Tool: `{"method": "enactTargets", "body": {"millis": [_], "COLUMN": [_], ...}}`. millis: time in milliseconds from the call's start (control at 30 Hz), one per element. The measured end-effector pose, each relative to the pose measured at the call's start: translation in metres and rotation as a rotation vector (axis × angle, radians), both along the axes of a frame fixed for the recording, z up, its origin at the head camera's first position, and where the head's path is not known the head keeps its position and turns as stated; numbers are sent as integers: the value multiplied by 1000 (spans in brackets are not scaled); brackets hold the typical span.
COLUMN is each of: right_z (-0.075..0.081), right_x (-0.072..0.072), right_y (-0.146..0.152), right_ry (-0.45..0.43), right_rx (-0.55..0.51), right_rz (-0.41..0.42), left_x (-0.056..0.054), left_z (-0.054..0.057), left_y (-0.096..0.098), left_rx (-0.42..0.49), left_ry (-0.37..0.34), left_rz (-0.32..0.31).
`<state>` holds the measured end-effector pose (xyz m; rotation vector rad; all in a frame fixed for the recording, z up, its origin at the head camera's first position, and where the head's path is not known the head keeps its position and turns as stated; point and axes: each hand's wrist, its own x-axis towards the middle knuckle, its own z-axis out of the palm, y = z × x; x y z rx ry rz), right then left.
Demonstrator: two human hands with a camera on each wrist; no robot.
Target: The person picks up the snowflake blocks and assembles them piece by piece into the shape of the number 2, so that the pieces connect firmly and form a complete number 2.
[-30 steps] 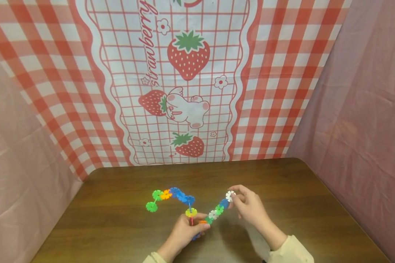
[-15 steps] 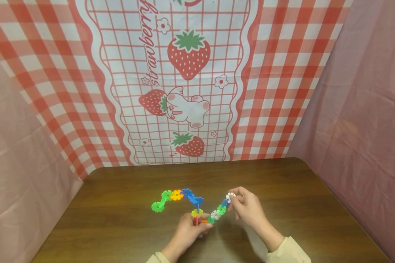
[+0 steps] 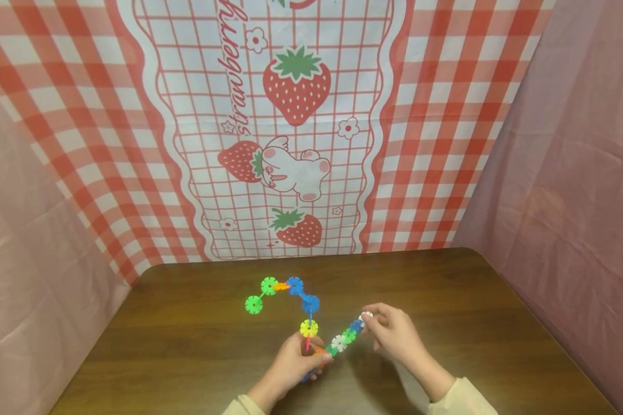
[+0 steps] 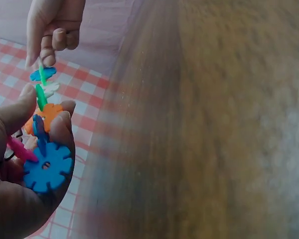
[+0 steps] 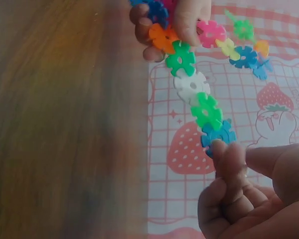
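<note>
My left hand (image 3: 297, 364) grips the middle of a chain of slotted plastic snowflake discs (image 3: 308, 328). From it, an arched branch rises to the left through yellow, blue and orange to a green end disc (image 3: 254, 305). A straighter branch slants up right through orange, green, white (image 3: 339, 343), green and blue. At its far end my right hand (image 3: 396, 333) pinches a white disc (image 3: 366, 318) between thumb and fingertips; that disc is mostly covered in the right wrist view. Blue discs (image 4: 48, 167) and a pink disc (image 4: 21, 149) sit at my left palm, their joints partly hidden.
A brown wooden table (image 3: 197, 346) lies beneath both hands, which are above its surface. Behind its far edge hangs a red-and-white checked cloth (image 3: 431, 144) with strawberry prints. Pink curtains (image 3: 566, 230) close off both sides.
Over the last second the arched branch has swung up and to the right, its discs now facing the head camera more. My right hand has dropped slightly, still pinching the white disc.
</note>
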<state>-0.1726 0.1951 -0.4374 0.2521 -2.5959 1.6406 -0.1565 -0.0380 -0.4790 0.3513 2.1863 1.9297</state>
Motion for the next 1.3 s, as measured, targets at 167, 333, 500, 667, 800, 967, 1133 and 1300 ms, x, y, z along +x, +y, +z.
{"method": "enactTargets", "body": {"millis": [167, 333, 500, 667, 800, 967, 1133, 1300], "right_z": [-7, -12, -17, -21, -25, -27, -29, -31], "right_x": [3, 7, 11, 15, 17, 18, 18, 19], "right_y": [11, 20, 27, 31, 33, 32, 31, 31], "right_ry": [-42, -62, -6, 16, 13, 32, 31, 28], "right_rx": [27, 58, 202, 289, 298, 296, 304, 331], "right_rz": [54, 121, 174, 227, 253, 278, 282, 267], "left_x": [0, -1, -3, -6, -9, -10, -11, -12], "left_z": [1, 4, 6, 6, 5, 4, 4, 4], "left_y": [-3, -3, -2, -1, 2, 7, 10, 11], "left_rx": [-35, -84, -167, -345, -472, -581, -648, -678], "left_ry": [-1, 17, 53, 170, 260, 269, 264, 271], "left_rz": [23, 54, 65, 100, 154, 190, 174, 151]}}
